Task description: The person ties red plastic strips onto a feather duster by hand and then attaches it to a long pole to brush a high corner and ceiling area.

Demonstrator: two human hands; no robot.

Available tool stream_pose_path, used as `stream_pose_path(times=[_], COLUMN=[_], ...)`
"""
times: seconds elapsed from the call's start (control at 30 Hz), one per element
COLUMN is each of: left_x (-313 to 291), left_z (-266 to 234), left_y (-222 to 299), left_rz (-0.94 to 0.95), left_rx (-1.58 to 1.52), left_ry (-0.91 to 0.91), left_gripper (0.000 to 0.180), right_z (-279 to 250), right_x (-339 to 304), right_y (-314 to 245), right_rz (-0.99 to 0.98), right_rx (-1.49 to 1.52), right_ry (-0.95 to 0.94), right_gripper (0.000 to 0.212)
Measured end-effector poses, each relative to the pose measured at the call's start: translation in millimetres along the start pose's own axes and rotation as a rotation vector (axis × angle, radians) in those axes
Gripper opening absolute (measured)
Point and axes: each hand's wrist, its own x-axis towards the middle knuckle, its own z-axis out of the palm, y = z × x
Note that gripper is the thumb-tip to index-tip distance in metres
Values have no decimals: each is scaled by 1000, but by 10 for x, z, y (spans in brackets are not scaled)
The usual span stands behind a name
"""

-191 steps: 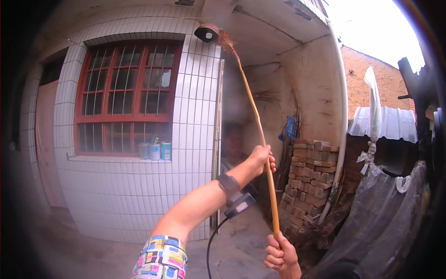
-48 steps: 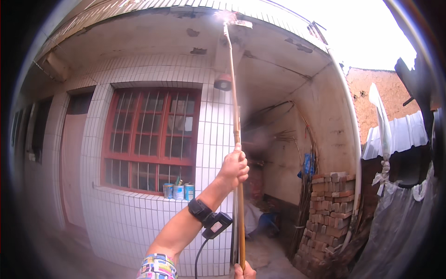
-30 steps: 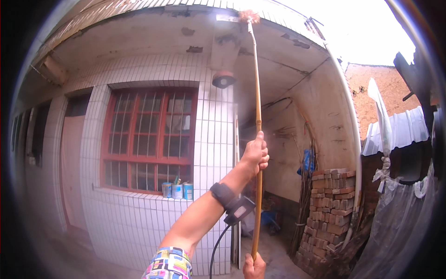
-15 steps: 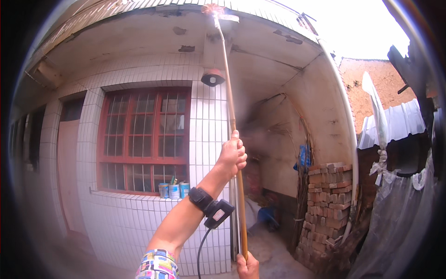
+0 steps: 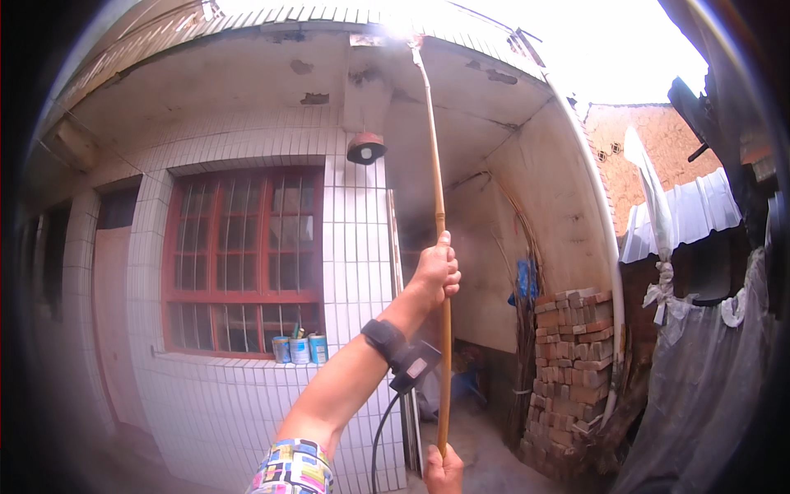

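Observation:
A long bamboo pole (image 5: 439, 193) stands nearly upright in front of me. My left hand (image 5: 434, 273) is closed around it at mid-height, thumb pointing up; a black strap with a small device (image 5: 411, 366) and a cable sits on that wrist. Lower down, at the bottom edge of the picture, my right hand (image 5: 444, 471) grips the pole's lower end and is partly cut off. At the top, the pole's pale, wrapped tip (image 5: 415, 45) reaches the roof eave (image 5: 329, 29), where glare blurs it. A reddish tuft shows faintly there.
Left of the pole are a red barred window (image 5: 247, 255) and several blue cans (image 5: 299, 349) on its sill. A lamp (image 5: 365, 148) hangs under the eave. To the right stand stacked bricks (image 5: 573, 354), a bundle of sticks (image 5: 520, 362) and plastic sheeting (image 5: 699, 387).
The pole's tip has swung right along the eave, and both hands have shifted right with the pole. The surroundings have moved slightly left in view.

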Motion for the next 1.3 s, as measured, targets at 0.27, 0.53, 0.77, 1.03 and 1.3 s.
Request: stream_pose_path(times=[0.27,0.53,0.77,1.03,1.3], left_x=[-87,-130,-519,-505,-120], left_z=[160,-221,-849,-1346,-1278], left_y=[43,154,379,678,734], left_rz=[59,154,114,152,211], left_rx=[-6,40,40,70,191], left_ry=[-1,50,62,256,231], left_gripper=[36,35,37,35,35], right_z=[-90,242,860,1410,1449], right_x=[28,1145,1357,1416,1683], right_y=[31,-868,-1055,-1155,-1123], right_rz=[-2,497,577,532,422], right_rx=[82,948,1244,1144,1156], right_ry=[-55,-573,-878,-813,-686], right_gripper=[18,28,34,30,24])
